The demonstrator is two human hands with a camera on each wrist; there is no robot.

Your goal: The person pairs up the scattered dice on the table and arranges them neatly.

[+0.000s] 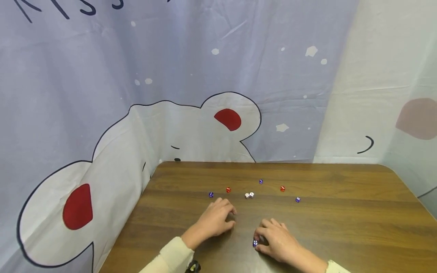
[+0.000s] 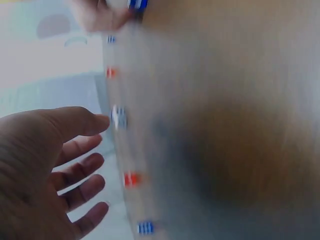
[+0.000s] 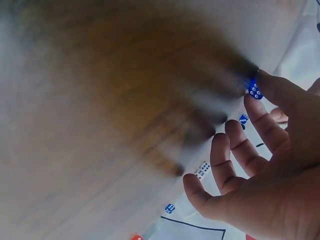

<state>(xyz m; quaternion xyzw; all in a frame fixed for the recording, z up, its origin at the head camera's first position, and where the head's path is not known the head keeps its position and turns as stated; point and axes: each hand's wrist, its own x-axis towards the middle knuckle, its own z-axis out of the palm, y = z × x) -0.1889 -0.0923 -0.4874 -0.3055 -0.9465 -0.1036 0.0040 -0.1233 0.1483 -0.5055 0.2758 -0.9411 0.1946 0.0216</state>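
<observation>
A blue die (image 1: 255, 243) with white pips sits between the thumb and index finger of my right hand (image 1: 277, 239), low over the wooden table. The right wrist view shows this blue die (image 3: 255, 90) pinched at the fingertips, the other fingers spread loosely. To its left, my left hand (image 1: 215, 218) hovers over the table with fingers bent softly and nothing in them. In the left wrist view the left hand (image 2: 65, 165) has thumb and fingers apart. Nearest beyond it are a red die (image 1: 228, 190) and a blue die (image 1: 211, 195).
Two white dice (image 1: 249, 195) lie side by side mid-table. Farther right are a blue die (image 1: 261, 181), a red die (image 1: 282, 188) and another blue die (image 1: 298, 200). A printed curtain (image 1: 290, 94) hangs behind the wooden table (image 1: 355, 220).
</observation>
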